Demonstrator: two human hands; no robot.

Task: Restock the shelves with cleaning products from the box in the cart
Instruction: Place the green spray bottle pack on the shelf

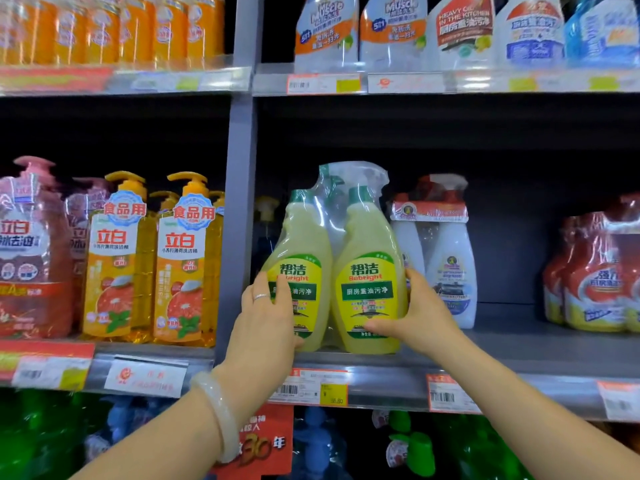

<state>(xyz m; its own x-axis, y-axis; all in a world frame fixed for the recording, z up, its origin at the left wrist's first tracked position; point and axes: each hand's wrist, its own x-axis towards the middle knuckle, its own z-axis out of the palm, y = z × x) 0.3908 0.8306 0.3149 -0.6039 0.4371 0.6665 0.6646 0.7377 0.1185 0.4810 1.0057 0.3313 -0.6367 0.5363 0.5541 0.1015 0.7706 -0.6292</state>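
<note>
**Twin-pack held at the front of the shelf**

The box and cart are out of view. Bottles deep in the bay, behind the twin-pack [334, 271], are lost in shadow; one dark pump bottle [266, 223] is barely readable. Upper-shelf sprays [391, 29] are cut off at the top edge, and the bottom row is only a blur of green and blue.

The twin-pack stands on the middle shelf [519, 348], right of the grey upright [239, 202], its base close to the shelf's front lip. To its right a white twin-pack [440, 258] stands just beside it, nearly touching; beyond that the shelf lies bare up to the red bottles [588, 278] at the frame edge. Open headroom shows above the caps.

The twin-pack is upright, long axis vertical, the two yellow-green bottles side by side in clear wrap, labels facing outward, the spray head at the top pointing right.

The left hand [268, 317] grips the left bottle, its fingers [277, 289] curled over the label, a ring on one. The right hand [415, 313] clasps the right bottle's side, thumb across the lower label, fingers wrapped behind and partly hidden. A pale bangle [216, 414] sits on the left wrist.
</note>
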